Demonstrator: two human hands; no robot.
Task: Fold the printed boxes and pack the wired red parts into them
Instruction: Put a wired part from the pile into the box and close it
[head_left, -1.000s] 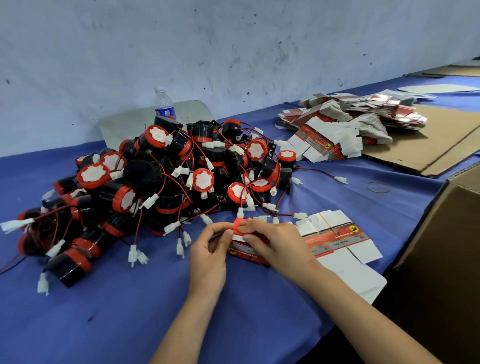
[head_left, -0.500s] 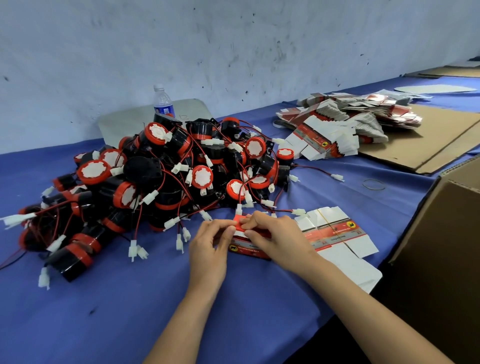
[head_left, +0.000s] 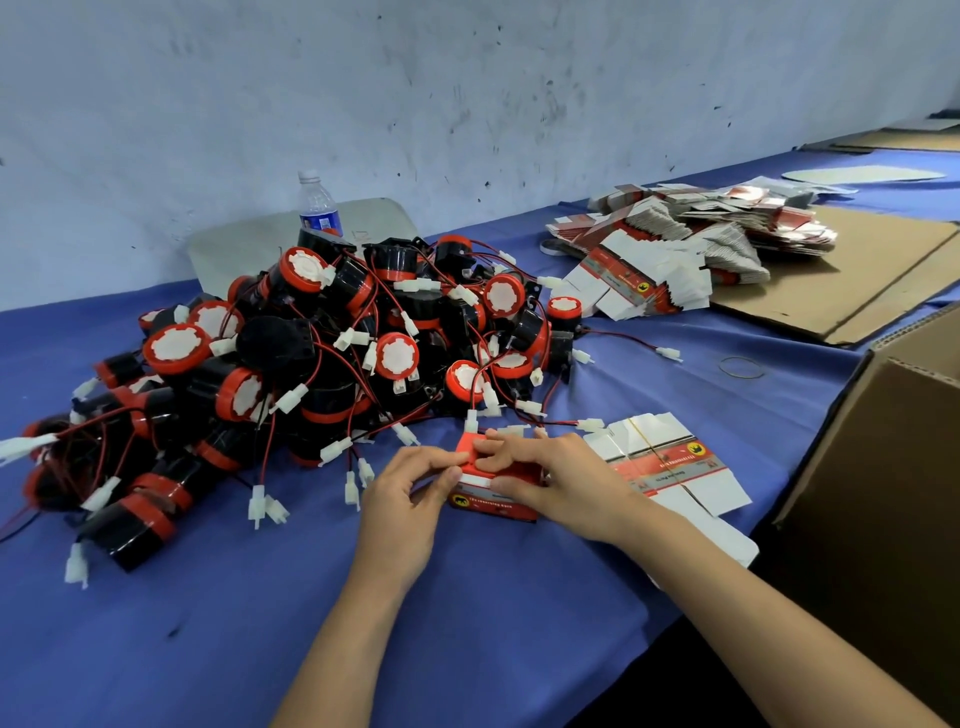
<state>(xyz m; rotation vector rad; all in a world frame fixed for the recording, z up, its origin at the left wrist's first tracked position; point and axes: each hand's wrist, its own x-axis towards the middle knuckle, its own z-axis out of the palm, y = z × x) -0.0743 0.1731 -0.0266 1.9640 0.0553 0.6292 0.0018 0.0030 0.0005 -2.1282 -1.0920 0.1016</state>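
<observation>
Two sets of fingers meet on one small printed box (head_left: 493, 499) just below the middle of the frame. The left hand (head_left: 410, 499) pinches the left edge of the box's red top flap between thumb and forefinger (head_left: 451, 466). The right hand (head_left: 566, 483) grips the box, with bent fingers (head_left: 506, 448) pressing down on the flap and the thumb against the front face. The box stands erected on the blue bench (head_left: 519, 597), so the step in hand looks like closing the top. Whether a part is already inside is hidden by the flap and the hands.

If so, the next move calls for tucking the flap's tongue fully into the slot while the right hand keeps the walls square. The closed box would then need setting aside, perhaps into the brown carton (head_left: 883, 493) at the right edge.

Touching the right wrist lies a banded stack of flat blanks (head_left: 670, 462), ready for the next fold. Just above the hands, filling the left and middle, is the heap of wired red parts (head_left: 337, 353). Its white connectors trail close to the box. Tangled leads will likely need teasing apart to lift a single part.

At upper right a bigger pile of flat blanks (head_left: 675, 244) rests partly on a cardboard sheet (head_left: 857, 275). A loose rubber band (head_left: 742, 367) lies below that sheet. A water bottle (head_left: 317, 205) stands behind the heap.
</observation>
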